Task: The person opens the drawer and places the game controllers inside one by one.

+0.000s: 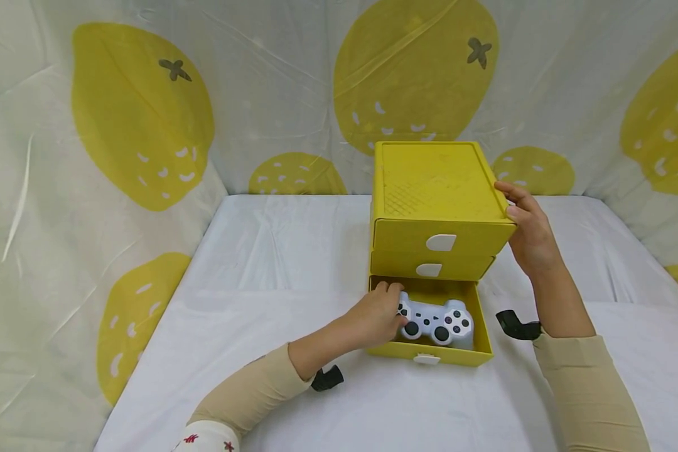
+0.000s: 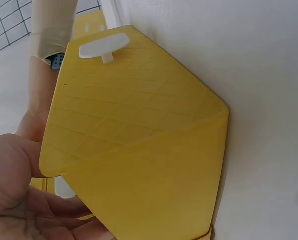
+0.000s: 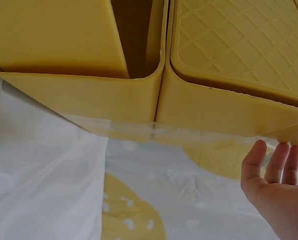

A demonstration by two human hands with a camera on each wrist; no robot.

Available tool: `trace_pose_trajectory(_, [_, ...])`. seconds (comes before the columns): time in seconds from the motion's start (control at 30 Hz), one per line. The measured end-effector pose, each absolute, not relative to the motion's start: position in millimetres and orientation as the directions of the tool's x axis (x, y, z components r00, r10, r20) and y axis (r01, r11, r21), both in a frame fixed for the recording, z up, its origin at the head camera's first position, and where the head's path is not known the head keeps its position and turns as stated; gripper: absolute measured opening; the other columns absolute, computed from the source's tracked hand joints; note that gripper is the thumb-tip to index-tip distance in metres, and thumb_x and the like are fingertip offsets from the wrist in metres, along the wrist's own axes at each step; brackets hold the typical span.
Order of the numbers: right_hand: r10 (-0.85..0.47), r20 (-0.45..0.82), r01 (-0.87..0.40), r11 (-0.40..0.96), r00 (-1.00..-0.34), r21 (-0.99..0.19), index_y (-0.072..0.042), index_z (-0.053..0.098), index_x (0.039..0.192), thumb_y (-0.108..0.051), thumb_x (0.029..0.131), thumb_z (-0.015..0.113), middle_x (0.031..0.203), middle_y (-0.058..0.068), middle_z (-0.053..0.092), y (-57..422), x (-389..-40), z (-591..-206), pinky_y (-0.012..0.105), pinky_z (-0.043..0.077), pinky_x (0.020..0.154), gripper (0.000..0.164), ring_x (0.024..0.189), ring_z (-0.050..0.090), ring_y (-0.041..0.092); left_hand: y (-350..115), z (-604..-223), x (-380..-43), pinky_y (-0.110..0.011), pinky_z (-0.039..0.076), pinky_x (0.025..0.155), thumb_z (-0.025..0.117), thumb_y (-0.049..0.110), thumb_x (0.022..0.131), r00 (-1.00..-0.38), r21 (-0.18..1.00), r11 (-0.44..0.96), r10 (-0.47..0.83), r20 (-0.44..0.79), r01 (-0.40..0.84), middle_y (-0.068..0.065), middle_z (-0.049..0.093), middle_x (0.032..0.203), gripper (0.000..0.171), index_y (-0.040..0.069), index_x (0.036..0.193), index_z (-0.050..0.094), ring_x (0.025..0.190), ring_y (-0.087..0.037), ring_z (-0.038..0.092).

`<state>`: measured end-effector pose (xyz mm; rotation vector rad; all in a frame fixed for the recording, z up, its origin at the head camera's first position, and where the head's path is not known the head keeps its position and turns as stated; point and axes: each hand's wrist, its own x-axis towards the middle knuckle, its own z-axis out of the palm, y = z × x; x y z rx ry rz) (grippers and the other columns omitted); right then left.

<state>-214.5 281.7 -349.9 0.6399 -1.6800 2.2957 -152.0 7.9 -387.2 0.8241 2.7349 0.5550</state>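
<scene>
A white game controller [image 1: 429, 321] lies in the pulled-out bottom drawer [image 1: 484, 339] of a yellow drawer unit [image 1: 429, 182]. My left hand [image 1: 377, 314] reaches over the drawer's left side and grips the controller's left end, thumb in front and fingers behind. In the left wrist view, the drawer [image 2: 149, 140] hides most of the controller, and the hand [image 2: 19, 185] comes past its wall. My right hand [image 1: 533, 235] touches the upper right side of the unit with its fingers; the right wrist view shows these fingertips [image 3: 259, 147] against the yellow side wall.
Two upper drawers with white pulls [image 1: 441, 243] sit closed above the bottom one. The unit stands on a white-covered table [image 1: 282, 251]. Behind and left hangs a white curtain [image 1: 271, 81] with a lemon print. Black wrist mounts [image 1: 518, 325] stick out beside both forearms.
</scene>
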Motion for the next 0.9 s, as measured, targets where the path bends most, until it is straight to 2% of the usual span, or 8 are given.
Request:
trace_pose_trajectory(0.17, [-0.07,0.466,-0.423,-0.318,-0.882,-0.849,-0.008,0.055,0.132,-0.008,0.098,0.04,0.12,0.011,0.046,281,-214,-350,0.023,0.044,0.089,0.037,0.101,0.053,0.016,8,-385,-158,-0.026,0.049,0.084,0.065,0.034,0.094,-0.801,0.273,0.789,0.591,-0.093,0.551,-0.011,0.06,0.114,0.052,-0.001,0.131,0.053,0.097,-0.019,0.057])
trace_pose_trajectory(0.33, [-0.069,0.464,-0.422,-0.316,-0.883,-0.85,-0.008,0.055,0.132,-0.008,0.098,0.041,0.119,0.01,0.046,281,-214,-350,0.022,0.045,0.089,0.037,0.1,0.053,0.016,5,-389,-168,-0.042,0.037,0.101,0.062,0.044,0.094,-0.775,0.132,0.776,0.629,-0.07,0.617,-0.005,0.063,0.121,0.054,0.008,0.133,0.056,0.11,-0.018,0.058])
trace_pose_trajectory(0.47, [-0.073,0.469,-0.424,-0.322,-0.88,-0.846,-0.008,0.056,0.132,-0.008,0.098,0.04,0.12,0.011,0.046,281,-215,-349,0.022,0.045,0.088,0.037,0.1,0.054,0.016,0,-396,-176,-0.05,0.029,0.107,0.057,0.046,0.096,-0.753,0.137,0.753,0.655,-0.058,0.644,-0.002,0.062,0.126,0.052,0.011,0.135,0.055,0.116,-0.015,0.056])
trace_pose_trajectory(0.9, [-0.066,0.46,-0.419,-0.317,-0.885,-0.851,-0.008,0.056,0.132,-0.008,0.098,0.04,0.12,0.011,0.045,281,-215,-349,0.023,0.044,0.089,0.038,0.102,0.052,0.017,-5,-407,-182,-0.048,0.033,0.105,0.055,0.043,0.098,-0.735,0.16,0.723,0.677,0.027,0.672,0.001,0.065,0.121,0.042,0.014,0.127,0.063,0.115,-0.013,0.057])
